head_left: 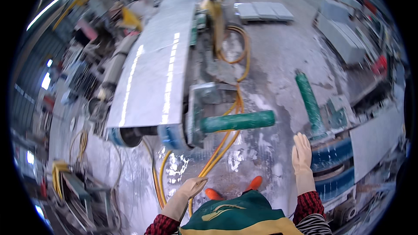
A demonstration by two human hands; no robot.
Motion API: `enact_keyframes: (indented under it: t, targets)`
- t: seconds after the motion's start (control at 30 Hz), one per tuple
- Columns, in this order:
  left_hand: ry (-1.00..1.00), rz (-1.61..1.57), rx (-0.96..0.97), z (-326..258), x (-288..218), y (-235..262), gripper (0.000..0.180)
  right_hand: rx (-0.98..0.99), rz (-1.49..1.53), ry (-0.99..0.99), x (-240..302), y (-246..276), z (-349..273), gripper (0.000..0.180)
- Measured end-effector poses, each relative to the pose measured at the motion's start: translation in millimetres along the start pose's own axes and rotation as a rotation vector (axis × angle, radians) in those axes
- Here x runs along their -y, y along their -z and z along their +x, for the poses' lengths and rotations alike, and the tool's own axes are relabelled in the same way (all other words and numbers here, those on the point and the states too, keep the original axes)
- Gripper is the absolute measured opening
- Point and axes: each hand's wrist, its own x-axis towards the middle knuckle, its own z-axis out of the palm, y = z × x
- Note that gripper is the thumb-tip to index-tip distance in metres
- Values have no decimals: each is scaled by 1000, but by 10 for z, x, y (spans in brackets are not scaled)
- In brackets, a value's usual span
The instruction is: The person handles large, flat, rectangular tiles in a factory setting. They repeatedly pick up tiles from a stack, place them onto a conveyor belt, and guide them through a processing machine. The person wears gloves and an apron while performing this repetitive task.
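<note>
Both hands wear cream rubber gloves. My left hand [192, 187] hangs low in front of my green apron [244, 209], its fingers stretched out and holding nothing that I can see. Further right, my right hand [301, 153] reaches forward with straight fingers, empty, beside a blue roller [328, 154]; whether it touches the roller I cannot tell. A green roller [311, 104] stands out just beyond that hand. Ahead of me, another green roller [238, 121] juts from the end of a long conveyor, which carries a shiny pale slab [152, 65].
Yellow hoses [221, 151] run along the wet floor between the two machines. A pale slab edge [376, 141] lies on the right machine. Stacked slabs [265, 11] sit far ahead, with stone blocks [342, 32] at far right. A metal frame [82, 191] stands at lower left.
</note>
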Motion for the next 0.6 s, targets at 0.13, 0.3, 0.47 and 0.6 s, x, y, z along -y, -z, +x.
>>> enact_keyframes:
  t: [0.13,0.3,0.47,0.6]
  targets:
    - [1,-22,-133,-514,465,297,32,28,46,-84,329,-406,-381,35]
    - [229,-300,-339,-1361,1367,493,39,208,381,-354,1019,-1099,-586,32]
    - [423,-299,-566,-2225,2107,419,43,744,642,-308,2790,-1607,-68,35]
    - [555,-345,-665,-2334,2006,599,41,977,951,-228,3533,-2444,201,42]
